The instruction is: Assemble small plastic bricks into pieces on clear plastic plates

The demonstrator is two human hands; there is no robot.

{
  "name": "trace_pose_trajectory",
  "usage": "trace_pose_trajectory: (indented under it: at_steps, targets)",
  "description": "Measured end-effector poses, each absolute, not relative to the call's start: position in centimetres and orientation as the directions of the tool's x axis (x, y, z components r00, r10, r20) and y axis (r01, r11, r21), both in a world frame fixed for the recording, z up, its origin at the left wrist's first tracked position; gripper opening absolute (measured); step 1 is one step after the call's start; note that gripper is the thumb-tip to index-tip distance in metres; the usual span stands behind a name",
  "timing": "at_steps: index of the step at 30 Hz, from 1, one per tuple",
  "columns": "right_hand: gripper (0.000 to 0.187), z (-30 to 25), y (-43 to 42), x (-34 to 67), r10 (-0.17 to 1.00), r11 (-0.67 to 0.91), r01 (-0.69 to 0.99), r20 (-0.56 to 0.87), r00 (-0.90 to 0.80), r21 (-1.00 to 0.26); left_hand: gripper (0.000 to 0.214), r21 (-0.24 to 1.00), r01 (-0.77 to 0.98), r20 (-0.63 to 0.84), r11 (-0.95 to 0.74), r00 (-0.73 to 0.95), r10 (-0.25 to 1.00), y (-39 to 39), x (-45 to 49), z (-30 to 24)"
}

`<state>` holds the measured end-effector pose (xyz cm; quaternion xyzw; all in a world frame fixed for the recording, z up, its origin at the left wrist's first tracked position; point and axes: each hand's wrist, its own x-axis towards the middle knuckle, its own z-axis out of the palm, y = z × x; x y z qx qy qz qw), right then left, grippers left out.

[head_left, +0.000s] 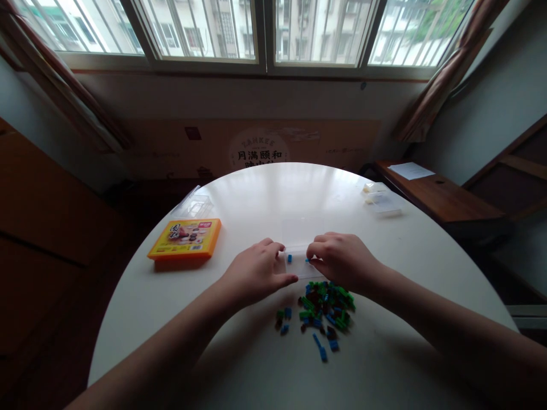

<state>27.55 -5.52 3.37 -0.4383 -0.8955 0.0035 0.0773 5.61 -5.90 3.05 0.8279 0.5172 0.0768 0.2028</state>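
A small clear plastic tray lies on the round white table, with a tiny blue brick inside it. My left hand rests at the tray's left edge, fingers curled and thumb stretched toward it. My right hand is closed in a pinch at the tray's right edge, on a tiny blue brick. Just in front of the tray lies a heap of small blue, green and brown bricks, with a few strays to its left.
An orange box lies at the table's left, with a clear plastic lid behind it. Clear packets sit at the far right. A wooden desk with a paper stands right of the table, under the window.
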Motion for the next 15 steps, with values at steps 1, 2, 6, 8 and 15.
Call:
trace_pose_trajectory:
  at_steps: [1,2,6,8,15]
  targets:
    - [0.011,3.4,-5.5,27.5,0.782,0.619,0.783,0.129,-0.609,-0.056,0.058,0.427,0.819,-0.082,-0.383,0.456,0.886,-5.8,5.7,3.0]
    - [0.012,3.4,-5.5,27.4,0.779,0.624,0.780,0.122,-0.615,-0.045,0.058,0.437,0.814,-0.082,-0.382,0.460,0.884,-5.7,5.7,2.9]
    - [0.014,3.7,-5.4,27.0,0.762,0.647,0.759,0.086,-0.642,-0.074,0.058,0.450,0.801,-0.081,-0.395,0.477,0.875,-5.5,5.7,2.7]
    - [0.015,4.0,-5.2,26.8,0.750,0.662,0.744,0.066,-0.659,-0.089,0.057,0.448,0.797,-0.071,-0.406,0.484,0.872,-5.4,5.6,2.6]
    - [0.022,4.8,-5.0,26.5,0.722,0.689,0.706,0.077,-0.687,-0.161,0.070,0.513,0.788,-0.063,-0.341,0.430,0.901,-5.7,5.4,2.3]
